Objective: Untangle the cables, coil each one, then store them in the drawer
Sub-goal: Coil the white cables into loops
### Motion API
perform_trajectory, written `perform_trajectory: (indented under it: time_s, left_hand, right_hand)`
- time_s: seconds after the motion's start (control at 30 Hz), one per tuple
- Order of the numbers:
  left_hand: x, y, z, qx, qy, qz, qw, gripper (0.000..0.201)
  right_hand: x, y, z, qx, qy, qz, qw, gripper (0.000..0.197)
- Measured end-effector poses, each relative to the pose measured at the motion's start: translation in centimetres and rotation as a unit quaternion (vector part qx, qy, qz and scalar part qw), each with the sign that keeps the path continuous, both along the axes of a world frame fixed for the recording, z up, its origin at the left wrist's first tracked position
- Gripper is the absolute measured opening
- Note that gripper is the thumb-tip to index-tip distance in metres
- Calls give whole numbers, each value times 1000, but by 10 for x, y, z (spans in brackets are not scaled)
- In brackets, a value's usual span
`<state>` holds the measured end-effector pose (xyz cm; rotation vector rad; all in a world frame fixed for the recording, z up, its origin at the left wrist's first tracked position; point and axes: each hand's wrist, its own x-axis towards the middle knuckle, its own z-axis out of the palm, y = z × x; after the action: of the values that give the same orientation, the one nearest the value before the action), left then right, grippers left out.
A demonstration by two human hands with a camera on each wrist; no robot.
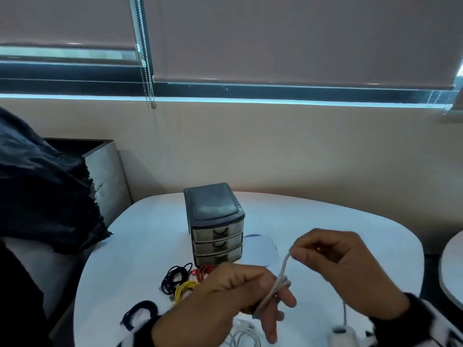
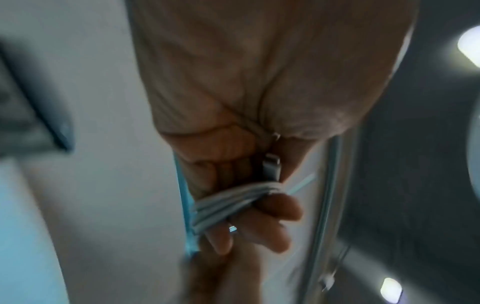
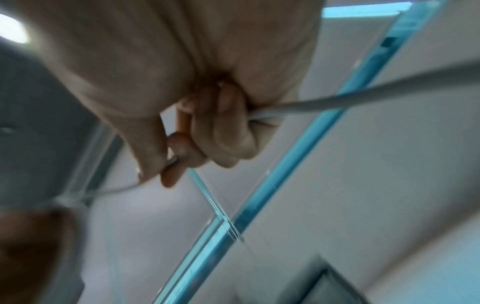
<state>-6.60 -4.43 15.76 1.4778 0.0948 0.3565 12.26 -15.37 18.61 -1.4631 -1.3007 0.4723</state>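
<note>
Looping round white cable (image 1: 280, 284), left hand (image 1: 240, 289)

My head camera looks forward and down over the white table (image 1: 140, 246) toward the window wall. Each wrist camera sits tight against its palm, tilted upward; all three share the white cable (image 1: 283, 271).

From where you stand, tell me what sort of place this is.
Probably an office or meeting room: a white table against a wall, roller blinds over wide windows, and a small drawer unit for desk supplies.
</note>
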Motion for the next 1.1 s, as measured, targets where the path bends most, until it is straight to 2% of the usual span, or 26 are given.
perform_trajectory:
  time_s: [0.07,0.13,0.17,0.23,0.3,0.37,0.4,0.43,0.5,0.53,0.57,0.6,0.67,0.7,0.73,0.77,0.8,0.83,0.87,0.9,0.93,0.97,1.0,1.03,1.07,1.1]
  left_hand:
    - [-4,0,7,-125,-110,-16,986,36]
    - [-5,10,12,-214,-199,83,953,44]
    - [-6,17,13,-209,-221,164,938,44]
    - [-8,36,13,-90,-211,322,919,30]
    - [-11,50,3,158,-87,423,888,38]
    - [-12,48,-13,346,36,355,868,48]
    - [-13,41,-20,366,72,287,882,47]
    - [-14,30,-23,330,93,213,915,45]
    - [-17,12,-18,133,62,64,987,44]
    - [-18,7,-13,26,-5,3,1000,44]
    - [-20,6,-7,-64,-95,-34,993,43]
    - [-22,9,1,-145,-189,-55,970,43]
    - [-27,23,11,-287,-307,-56,906,43]
    - [-26,29,15,-297,-317,-7,901,45]
    - [-26,34,13,-240,-292,96,921,43]
    - [-24,36,8,-139,-243,219,935,40]
    - [-20,36,5,-33,-181,320,930,37]
    - [-16,34,-1,68,-125,383,913,38]
    - [-11,33,-9,166,-84,405,895,39]
    - [-8,29,-19,247,-47,396,883,38]
    - [-6,27,-28,304,-12,367,879,37]
    - [-5,25,-34,316,17,326,891,39]
    - [-6,22,-34,271,28,276,922,41]
    - [-7,17,-32,182,22,216,959,42]
    - [-8,13,-27,85,1,148,985,43]
    - [-9,9,-21,-5,-35,84,996,44]
  right_hand:
    - [-6,8,-23,-40,56,17,997,12]
    - [-22,8,-43,-123,39,80,988,19]
    - [-32,6,-51,-161,24,118,980,22]
    - [-53,1,-54,-194,-2,185,963,22]
    - [-64,-5,-39,-202,-28,224,953,23]
    - [-58,-12,-14,-158,-39,187,969,19]
    - [-48,-13,-2,-112,-26,140,983,16]
    - [-36,-13,6,-50,-17,83,995,16]
    - [-19,-5,6,42,2,13,999,15]
    - [-15,2,-1,43,5,-8,999,13]
    - [-16,8,-12,25,12,-14,1000,11]
    - [-21,10,-21,3,20,15,1000,13]
    - [-37,10,-40,-97,20,112,989,25]
    - [-44,5,-43,-143,1,159,977,27]
    - [-52,9,-59,-188,-19,172,967,24]
    - [-60,10,-64,-227,-45,182,956,14]
    - [-69,12,-70,-259,-91,203,940,11]
    - [-71,9,-79,-226,-154,256,927,31]
    - [-68,4,-81,-198,-195,278,920,43]
    - [-65,2,-66,-214,-228,250,916,39]
    - [-57,5,-50,-178,-236,176,939,33]
    - [-49,4,-29,-114,-210,105,965,33]
    - [-40,-1,-17,-19,-209,43,977,32]
    - [-35,-4,-1,48,-182,10,982,28]
    - [-28,4,-14,84,-141,-10,986,23]
    - [-28,7,-12,85,-82,10,993,20]
